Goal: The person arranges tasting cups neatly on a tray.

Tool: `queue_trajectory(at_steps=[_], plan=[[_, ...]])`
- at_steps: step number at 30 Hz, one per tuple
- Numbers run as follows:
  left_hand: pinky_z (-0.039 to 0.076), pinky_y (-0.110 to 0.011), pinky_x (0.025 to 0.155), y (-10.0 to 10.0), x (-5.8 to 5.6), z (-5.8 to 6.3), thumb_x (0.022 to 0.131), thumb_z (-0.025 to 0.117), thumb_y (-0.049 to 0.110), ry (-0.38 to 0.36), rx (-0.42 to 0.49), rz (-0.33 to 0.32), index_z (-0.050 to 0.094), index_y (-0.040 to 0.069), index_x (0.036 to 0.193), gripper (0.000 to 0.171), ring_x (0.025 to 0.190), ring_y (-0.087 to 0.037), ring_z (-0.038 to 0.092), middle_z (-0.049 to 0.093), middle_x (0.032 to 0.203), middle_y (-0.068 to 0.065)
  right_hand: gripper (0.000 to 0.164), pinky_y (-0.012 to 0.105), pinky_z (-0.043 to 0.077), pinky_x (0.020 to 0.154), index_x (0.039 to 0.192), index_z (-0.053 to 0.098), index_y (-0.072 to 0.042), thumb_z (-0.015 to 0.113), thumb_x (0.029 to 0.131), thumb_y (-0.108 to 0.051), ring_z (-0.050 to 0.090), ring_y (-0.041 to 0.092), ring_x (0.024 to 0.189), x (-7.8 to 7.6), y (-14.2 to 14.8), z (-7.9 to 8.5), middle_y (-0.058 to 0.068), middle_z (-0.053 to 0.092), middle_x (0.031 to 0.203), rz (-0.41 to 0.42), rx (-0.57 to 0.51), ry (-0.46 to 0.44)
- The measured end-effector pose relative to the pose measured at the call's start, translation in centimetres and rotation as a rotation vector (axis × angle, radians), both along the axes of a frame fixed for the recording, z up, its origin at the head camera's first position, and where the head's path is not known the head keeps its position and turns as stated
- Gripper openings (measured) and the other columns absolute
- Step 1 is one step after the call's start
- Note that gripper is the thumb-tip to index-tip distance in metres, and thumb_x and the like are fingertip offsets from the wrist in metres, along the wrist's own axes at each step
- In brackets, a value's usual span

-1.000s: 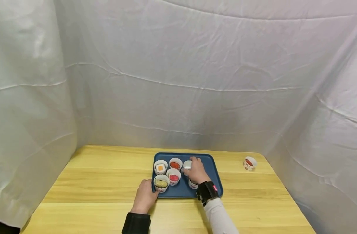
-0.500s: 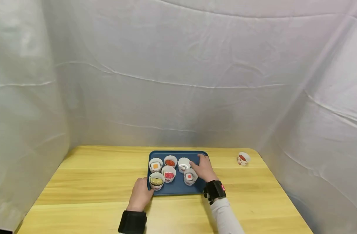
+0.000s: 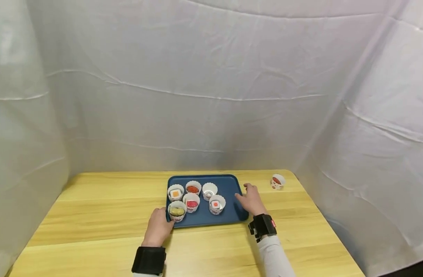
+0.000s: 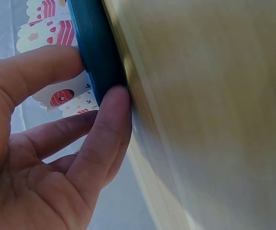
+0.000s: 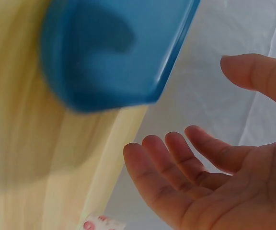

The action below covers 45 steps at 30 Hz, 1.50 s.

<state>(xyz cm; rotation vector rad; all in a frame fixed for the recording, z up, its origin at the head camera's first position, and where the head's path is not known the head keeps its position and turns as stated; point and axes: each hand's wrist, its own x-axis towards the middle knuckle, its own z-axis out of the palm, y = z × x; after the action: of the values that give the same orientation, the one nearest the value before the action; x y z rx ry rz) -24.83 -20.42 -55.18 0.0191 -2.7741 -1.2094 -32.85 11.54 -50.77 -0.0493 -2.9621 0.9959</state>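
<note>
At the near left corner of the blue tray, my left hand holds the edge. In the left wrist view, the thumb and fingers meet the rim from two sides. Paper baking cups with printed patterns stand on the tray, most with a sushi-like piece inside. Nearest my left hand is a cup with a yellowish piece. Toward the right stand a cup with a white and red piece and a cup in which I see no piece. Off the tray's right edge, my right hand holds nothing, fingers spread.
Another printed cup with a red piece stands on the wooden table, near the far right corner. White cloth hangs behind the table and on both sides.
My right hand has left the cups and moved right, past the tray's edge. The left hand stays at the tray's corner. The head view has turned rightward.
</note>
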Motion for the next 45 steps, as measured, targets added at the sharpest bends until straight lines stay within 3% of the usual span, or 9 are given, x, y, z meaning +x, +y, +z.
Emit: queue_trajectory(at_steps=[10, 20, 35, 39, 45], plan=[[0.054, -0.054, 0.081, -0.3, -0.1, 0.4, 0.081, 0.077, -0.001, -0.012, -0.026, -0.006, 0.064, -0.016, 0.099, 0.026, 0.085, -0.035, 0.059, 0.064, 0.087, -0.021, 0.056, 0.058, 0.048, 0.101, 0.141, 0.042, 0.016, 0.061, 0.099, -0.016, 0.051, 0.051, 0.123, 1.1, 3.2, -0.6, 0.040, 0.045, 0.134, -0.010, -0.013, 0.018], [0.054, -0.053, 0.080, -0.3, -0.5, 0.0, 0.081, 0.078, 0.001, -0.033, -0.038, -0.017, 0.064, -0.015, 0.100, 0.029, 0.085, -0.033, 0.059, 0.063, 0.087, -0.019, 0.058, 0.061, 0.045, 0.103, 0.142, 0.040, 0.018, 0.060, 0.098, -0.015, 0.047, 0.054, 0.126, 1.3, 6.9, -1.0, 0.042, 0.042, 0.136, -0.040, 0.003, 0.037], [0.054, -0.051, 0.078, -0.4, -0.4, 0.1, 0.081, 0.080, 0.001, -0.049, -0.028, -0.012, 0.064, -0.014, 0.097, 0.028, 0.083, -0.032, 0.059, 0.062, 0.086, -0.019, 0.054, 0.064, 0.043, 0.103, 0.133, 0.047, 0.021, 0.061, 0.096, -0.015, 0.044, 0.058, 0.126, 1.2, 8.8, -1.2, 0.045, 0.045, 0.132, -0.112, 0.062, 0.040], [0.054, -0.051, 0.077, -0.5, -0.4, 0.1, 0.081, 0.080, 0.001, -0.039, -0.024, -0.010, 0.064, -0.014, 0.097, 0.027, 0.082, -0.031, 0.059, 0.062, 0.085, -0.018, 0.059, 0.066, 0.043, 0.100, 0.136, 0.041, 0.021, 0.062, 0.095, -0.016, 0.044, 0.059, 0.122, 0.9, 9.4, -1.3, 0.045, 0.041, 0.131, -0.154, 0.062, 0.027], [0.052, -0.046, 0.073, -0.4, -0.5, -0.1, 0.080, 0.080, 0.001, -0.044, -0.009, -0.018, 0.064, -0.012, 0.096, 0.026, 0.080, -0.028, 0.057, 0.062, 0.084, -0.016, 0.076, 0.072, 0.035, 0.102, 0.148, 0.022, 0.018, 0.063, 0.093, -0.017, 0.026, 0.063, 0.128, 0.0, 10.7, -1.4, 0.046, 0.025, 0.139, -0.204, 0.023, -0.006]])
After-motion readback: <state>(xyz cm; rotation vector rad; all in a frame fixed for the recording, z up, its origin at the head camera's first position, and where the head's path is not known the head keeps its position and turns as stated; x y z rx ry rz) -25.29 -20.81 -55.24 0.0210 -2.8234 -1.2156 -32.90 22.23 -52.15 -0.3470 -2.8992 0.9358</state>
